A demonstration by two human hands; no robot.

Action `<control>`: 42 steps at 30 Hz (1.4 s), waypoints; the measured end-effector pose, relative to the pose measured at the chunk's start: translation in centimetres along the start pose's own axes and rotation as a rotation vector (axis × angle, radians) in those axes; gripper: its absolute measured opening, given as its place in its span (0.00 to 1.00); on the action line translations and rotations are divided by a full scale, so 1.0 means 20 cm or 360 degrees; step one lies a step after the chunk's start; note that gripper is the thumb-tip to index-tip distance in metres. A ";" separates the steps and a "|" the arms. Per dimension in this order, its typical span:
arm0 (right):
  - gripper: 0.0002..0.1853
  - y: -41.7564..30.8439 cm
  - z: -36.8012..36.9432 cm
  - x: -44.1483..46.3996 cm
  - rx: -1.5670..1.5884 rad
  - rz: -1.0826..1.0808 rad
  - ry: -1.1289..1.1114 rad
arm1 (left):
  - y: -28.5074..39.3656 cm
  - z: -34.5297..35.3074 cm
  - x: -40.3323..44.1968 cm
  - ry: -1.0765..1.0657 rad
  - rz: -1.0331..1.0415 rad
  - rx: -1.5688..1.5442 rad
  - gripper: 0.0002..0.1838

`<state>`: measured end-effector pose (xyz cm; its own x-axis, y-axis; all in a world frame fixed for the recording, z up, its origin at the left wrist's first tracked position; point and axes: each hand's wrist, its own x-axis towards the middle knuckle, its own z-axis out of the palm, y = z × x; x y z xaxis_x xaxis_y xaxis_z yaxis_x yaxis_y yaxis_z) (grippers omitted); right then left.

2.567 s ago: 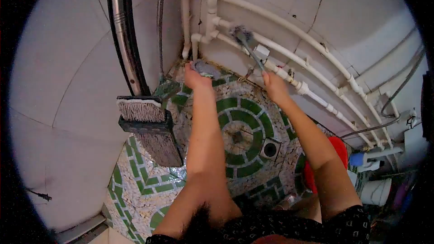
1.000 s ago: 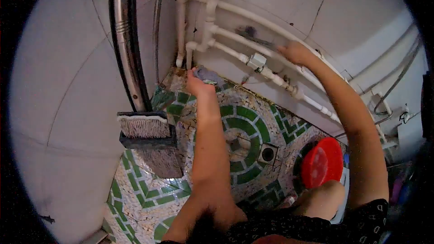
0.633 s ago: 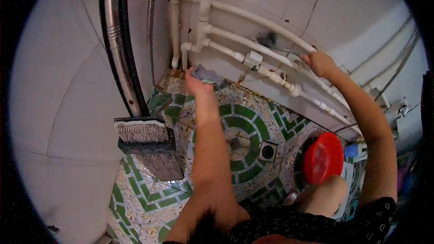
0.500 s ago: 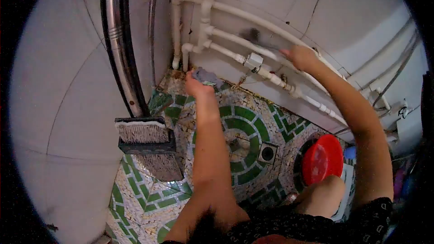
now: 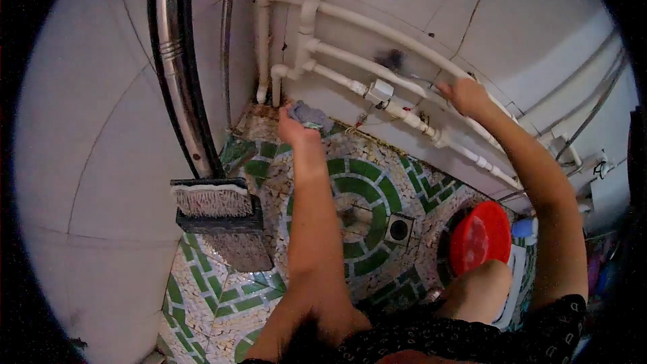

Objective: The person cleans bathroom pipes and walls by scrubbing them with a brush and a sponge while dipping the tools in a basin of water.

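Note:
A bunched grey cloth (image 5: 310, 114) is in my left hand (image 5: 295, 127), low in the corner near the ends of the white pipes (image 5: 337, 52). My right hand (image 5: 466, 97) is closed round the handle of a brush (image 5: 389, 60), up by the pipes on the wall. The dark head of the brush is blurred and lies against the wall between the upper and middle pipes. A white box-shaped fitting (image 5: 379, 91) sits on the lower pipe beneath it.
A mop with a metal pole (image 5: 176, 71) leans at the left, its grey head on the patterned tile floor (image 5: 229, 283). A floor drain (image 5: 399, 229) lies in the middle. At the right stands a red basin (image 5: 480, 237), with a blue and white object (image 5: 523, 229) beside it.
The brush has moved from across the pipes, near the corner, to the wall further right, shifting back and forth there. My left hand has stayed low in the corner with the cloth.

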<state>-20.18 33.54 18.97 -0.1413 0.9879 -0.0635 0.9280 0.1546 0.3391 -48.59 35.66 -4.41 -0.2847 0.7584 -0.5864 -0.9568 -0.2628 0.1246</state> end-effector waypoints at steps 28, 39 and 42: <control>0.34 0.15 0.31 -0.12 0.0545 0.0143 0.0270 | -0.02 0.08 -0.08 -0.0261 -0.0050 0.0049 0.10; 0.12 0.53 1.11 -1.76 0.2188 0.0774 -0.0187 | -0.22 0.12 -0.32 -0.0353 -0.0114 0.0489 0.16; 0.15 0.65 1.17 -2.13 0.2229 0.1182 -0.0264 | -0.27 0.11 -0.27 -0.0329 -0.0117 0.0501 0.16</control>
<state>5.91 -6.78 4.15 0.4175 0.8092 -0.4134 0.3537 -0.5638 -0.7463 -41.95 34.35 -0.14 -0.1897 0.8812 -0.4330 -0.9375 -0.0316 0.3465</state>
